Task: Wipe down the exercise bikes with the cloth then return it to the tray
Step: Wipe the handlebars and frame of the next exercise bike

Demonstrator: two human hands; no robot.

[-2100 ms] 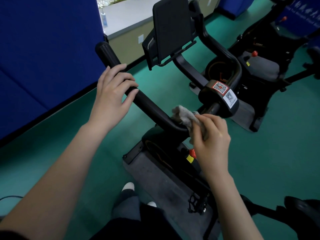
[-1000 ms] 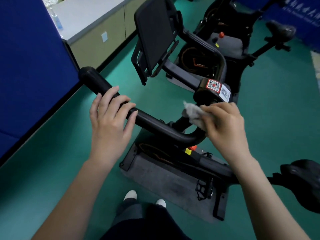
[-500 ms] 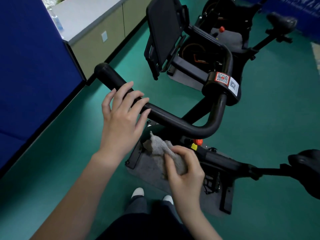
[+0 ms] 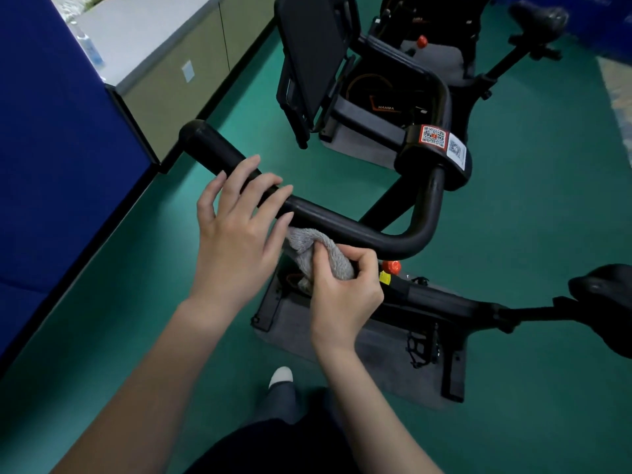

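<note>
A black exercise bike stands in front of me, its curved handlebar [image 4: 345,229] running from upper left to a bend at the right. My left hand [image 4: 236,227] rests on the left part of the bar with fingers straight and spread over it. My right hand [image 4: 342,289] grips a grey fluffy cloth [image 4: 318,249] just under the bar, the cloth's top touching the bar's underside next to my left hand. The bike's black tablet holder [image 4: 307,63] rises behind, and QR stickers [image 4: 441,142] sit on the stem clamp.
A second black bike [image 4: 441,53] stands beyond, with its saddle [image 4: 538,17] at the top right. My bike's saddle [image 4: 602,302] is at the right edge. A blue partition [image 4: 58,165] and a beige counter [image 4: 171,63] line the left. Green floor lies all round; my shoe [image 4: 281,376] is below.
My right hand took the cloth off the bar's right bend, dropped below the bar, and has now risen so the cloth meets the bar's underside by my left hand. My left hand stayed on the bar.
</note>
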